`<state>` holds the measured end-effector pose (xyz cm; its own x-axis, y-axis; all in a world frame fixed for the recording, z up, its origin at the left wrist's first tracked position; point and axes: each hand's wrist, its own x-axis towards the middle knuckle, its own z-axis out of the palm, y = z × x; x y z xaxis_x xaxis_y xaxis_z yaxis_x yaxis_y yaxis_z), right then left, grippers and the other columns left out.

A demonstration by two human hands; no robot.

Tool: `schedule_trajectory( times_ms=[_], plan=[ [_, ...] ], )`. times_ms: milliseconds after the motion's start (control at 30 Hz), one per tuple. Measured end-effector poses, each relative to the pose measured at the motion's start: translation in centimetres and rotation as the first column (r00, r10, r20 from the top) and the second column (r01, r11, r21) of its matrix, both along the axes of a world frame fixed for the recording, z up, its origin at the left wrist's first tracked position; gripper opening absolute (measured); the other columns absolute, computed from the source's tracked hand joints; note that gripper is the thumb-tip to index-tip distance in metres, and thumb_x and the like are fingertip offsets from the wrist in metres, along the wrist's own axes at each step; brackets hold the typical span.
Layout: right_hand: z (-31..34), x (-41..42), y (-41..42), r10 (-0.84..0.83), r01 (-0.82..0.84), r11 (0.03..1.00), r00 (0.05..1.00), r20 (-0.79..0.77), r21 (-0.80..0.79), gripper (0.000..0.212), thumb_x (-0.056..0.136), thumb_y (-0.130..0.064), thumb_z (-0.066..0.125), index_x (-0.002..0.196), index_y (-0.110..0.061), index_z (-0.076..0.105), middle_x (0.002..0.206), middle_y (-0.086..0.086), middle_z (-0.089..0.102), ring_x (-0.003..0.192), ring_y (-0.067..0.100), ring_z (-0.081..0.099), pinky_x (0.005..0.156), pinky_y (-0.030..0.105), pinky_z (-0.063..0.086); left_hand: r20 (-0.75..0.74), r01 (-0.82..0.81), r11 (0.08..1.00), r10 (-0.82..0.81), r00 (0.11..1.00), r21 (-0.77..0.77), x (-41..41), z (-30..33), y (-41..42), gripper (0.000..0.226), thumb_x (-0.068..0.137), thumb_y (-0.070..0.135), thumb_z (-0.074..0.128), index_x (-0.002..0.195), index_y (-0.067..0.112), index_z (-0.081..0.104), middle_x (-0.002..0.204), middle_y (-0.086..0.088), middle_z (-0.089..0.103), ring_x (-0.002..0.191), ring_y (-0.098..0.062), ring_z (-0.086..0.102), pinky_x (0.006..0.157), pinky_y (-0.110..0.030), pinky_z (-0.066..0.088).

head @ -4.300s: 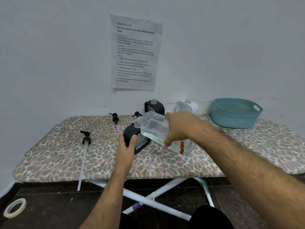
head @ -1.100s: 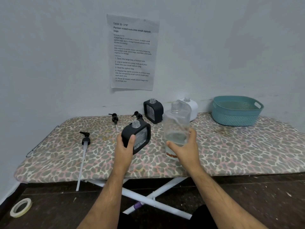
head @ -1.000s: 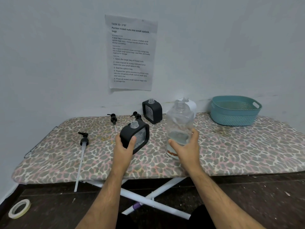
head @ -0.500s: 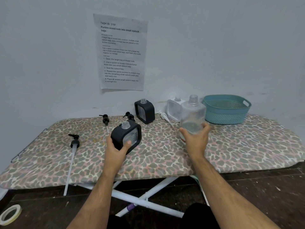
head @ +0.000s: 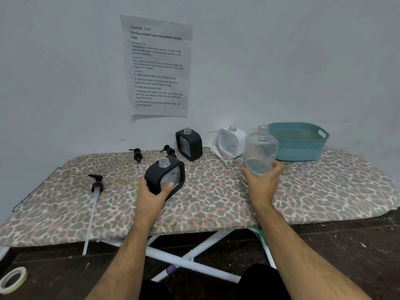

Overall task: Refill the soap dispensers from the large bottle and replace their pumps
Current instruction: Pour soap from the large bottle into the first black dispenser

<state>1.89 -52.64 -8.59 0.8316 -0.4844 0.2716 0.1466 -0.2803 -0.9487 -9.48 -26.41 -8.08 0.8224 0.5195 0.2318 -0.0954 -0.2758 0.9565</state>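
My left hand (head: 152,194) grips a black square soap dispenser (head: 165,176), open-necked and tilted, on the leopard-print board (head: 216,202). My right hand (head: 263,184) holds the large clear bottle (head: 260,151) upright, uncapped, with a little liquid at its bottom. A second black dispenser (head: 189,144) and a white dispenser (head: 231,141) stand at the back, both without pumps. Three black pumps lie loose: one with a long tube at the left (head: 96,185), one further back (head: 137,154), one just behind the held dispenser (head: 170,150). A white pump (head: 214,150) lies beside the white dispenser.
A teal plastic basket (head: 299,140) stands at the back right, close behind the large bottle. A printed sheet (head: 158,66) hangs on the wall. The board's white legs (head: 190,258) cross below. A tape roll (head: 13,279) lies on the dark floor at the lower left.
My right hand stopped pouring, turned the large bottle upright and carried it to the right, near the basket. My left hand kept hold of the black dispenser.
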Motion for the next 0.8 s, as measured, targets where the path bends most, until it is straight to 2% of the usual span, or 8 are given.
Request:
schedule_trajectory(
  times_ms=[100, 233, 400, 500, 600, 667, 733, 800],
  plan=[
    [0.0, -0.2, -0.2, 0.013, -0.013, 1.000, 1.000, -0.001, -0.004, 0.088, 0.063, -0.028, 0.092, 0.128, -0.017, 0.034, 0.127, 0.009, 0.054, 0.112, 0.024, 0.057, 0.094, 0.041, 0.053, 0.006, 0.006, 1.000, -0.006, 1.000, -0.009, 0.0, 0.0, 0.0, 0.069, 0.083, 0.027, 0.077, 0.140, 0.023, 0.038, 0.125, 0.008, 0.055, 0.113, -0.011, 0.055, 0.092, -0.027, 0.044],
    [-0.4, -0.5, -0.4, 0.032, -0.032, 0.999, 0.999, -0.017, -0.037, 0.095, 0.063, -0.025, 0.092, 0.136, -0.017, 0.032, 0.133, 0.009, 0.051, 0.119, 0.026, 0.053, 0.101, 0.043, 0.048, 0.009, 0.010, 1.000, -0.010, 1.000, -0.009, 0.1, -0.1, 0.0, 0.067, 0.083, 0.025, 0.077, 0.138, 0.024, 0.039, 0.125, 0.007, 0.055, 0.113, -0.011, 0.055, 0.092, -0.027, 0.044],
    [-0.6, -2.1, 0.6, -0.072, 0.069, 0.991, 0.997, -0.021, -0.115, 0.110, 0.065, -0.029, 0.090, 0.150, -0.008, 0.022, 0.151, 0.015, 0.032, 0.141, 0.030, 0.028, 0.117, 0.050, 0.025, 0.005, 0.010, 1.000, -0.010, 1.000, -0.010, 0.1, -0.1, 0.1, 0.066, 0.083, 0.031, 0.076, 0.138, 0.023, 0.040, 0.123, 0.008, 0.056, 0.110, -0.010, 0.056, 0.091, -0.028, 0.045],
    [-0.5, -4.5, 2.1, -0.159, 0.171, 0.973, 0.983, 0.087, -0.155, 0.091, 0.067, -0.027, 0.087, 0.140, -0.009, 0.036, 0.140, 0.014, 0.040, 0.133, 0.030, 0.034, 0.112, 0.049, 0.028, 0.013, 0.001, 1.000, -0.001, 1.000, 0.001, -0.1, 0.1, -0.1, 0.056, 0.088, 0.042, 0.064, 0.134, 0.022, 0.042, 0.113, 0.013, 0.056, 0.105, -0.009, 0.056, 0.083, -0.020, 0.043],
    [-0.6, -6.7, 3.9, -0.094, 0.120, 0.980, 0.983, 0.158, -0.161, 0.066, 0.071, -0.021, 0.083, 0.125, -0.011, 0.047, 0.125, 0.009, 0.047, 0.119, 0.026, 0.043, 0.103, 0.044, 0.030, 0.035, 0.019, 0.999, -0.018, 0.999, -0.030, -0.1, 0.3, -0.3, 0.051, 0.085, 0.054, 0.050, 0.127, 0.026, 0.043, 0.111, 0.016, 0.056, 0.102, -0.003, 0.057, 0.083, -0.021, 0.046],
    [-0.6, -7.7, 5.3, 0.060, -0.026, 0.984, 0.980, 0.191, -0.175, 0.045, 0.079, -0.019, 0.078, 0.114, -0.016, 0.050, 0.114, 0.001, 0.050, 0.107, 0.019, 0.048, 0.098, 0.035, 0.039, 0.055, 0.007, 0.997, -0.002, 0.998, -0.083, -0.1, 0.1, -0.1, 0.051, 0.083, 0.055, 0.053, 0.125, 0.027, 0.043, 0.112, 0.016, 0.057, 0.103, 0.000, 0.057, 0.085, -0.023, 0.049],
    [-0.3, -8.2, 6.8, 0.269, -0.243, 0.958, 0.946, 0.181, -0.151, 0.027, 0.087, -0.017, 0.072, 0.105, -0.019, 0.052, 0.104, -0.003, 0.052, 0.095, 0.014, 0.051, 0.085, 0.017, 0.041, 0.078, -0.029, 0.994, 0.037, 0.996, -0.109, -0.1, 0.0, 0.0, 0.057, 0.080, 0.052, 0.059, 0.127, 0.024, 0.044, 0.112, 0.013, 0.057, 0.103, -0.002, 0.058, 0.081, -0.019, 0.050],
    [0.2, -8.1, 8.4, 0.437, -0.430, 0.899, 0.890, 0.132, -0.079, 0.014, 0.092, -0.019, 0.066, 0.100, -0.020, 0.055, 0.100, -0.005, 0.056, 0.093, 0.011, 0.055, 0.078, 0.012, 0.043, 0.090, -0.058, 0.992, 0.069, 0.994, -0.114, -0.2, 0.1, 0.0, 0.061, 0.080, 0.049, 0.062, 0.130, 0.020, 0.043, 0.112, 0.007, 0.057, 0.102, -0.003, 0.059, 0.074, -0.015, 0.050]
  ],
)
